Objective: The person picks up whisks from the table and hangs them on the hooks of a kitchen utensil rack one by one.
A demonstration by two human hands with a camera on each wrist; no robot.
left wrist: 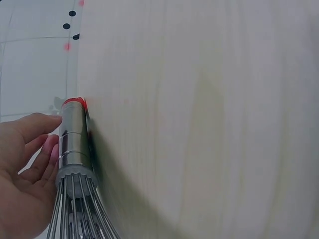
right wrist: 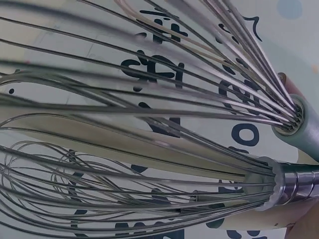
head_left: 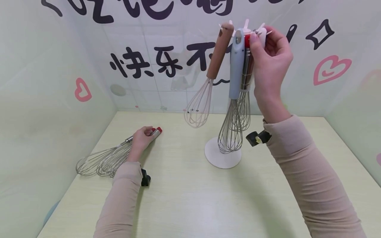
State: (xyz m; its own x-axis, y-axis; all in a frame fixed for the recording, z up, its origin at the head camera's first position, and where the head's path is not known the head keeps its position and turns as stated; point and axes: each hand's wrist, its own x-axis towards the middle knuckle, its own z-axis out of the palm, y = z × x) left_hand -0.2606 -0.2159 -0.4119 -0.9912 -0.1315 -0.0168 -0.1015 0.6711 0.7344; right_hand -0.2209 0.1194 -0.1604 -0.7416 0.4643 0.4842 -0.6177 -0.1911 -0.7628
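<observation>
In the head view, my right hand (head_left: 272, 62) is raised to the top of a white stand (head_left: 208, 157). Its thumb lies against the red end of a metal-handled whisk (head_left: 246, 72), fingers bent behind; the contact is partly hidden. Beside it hang a blue-handled whisk (head_left: 235, 66) and a brown-handled whisk (head_left: 220, 49). The right wrist view shows the wire loops (right wrist: 149, 109) up close. On the table at left lie two metal whisks (head_left: 111, 162) with red ends. My left hand (left wrist: 27, 164) is at one metal handle (left wrist: 74, 137), thumb and fingertips along its side, palm visible.
White prongs (head_left: 246, 23) stick out around the stand's top. A pale wooden table (head_left: 184, 191) runs up to a printed backdrop (head_left: 166, 89) with dark characters and pink hearts. Black wrist mounts (head_left: 145, 178) sit on both sleeves.
</observation>
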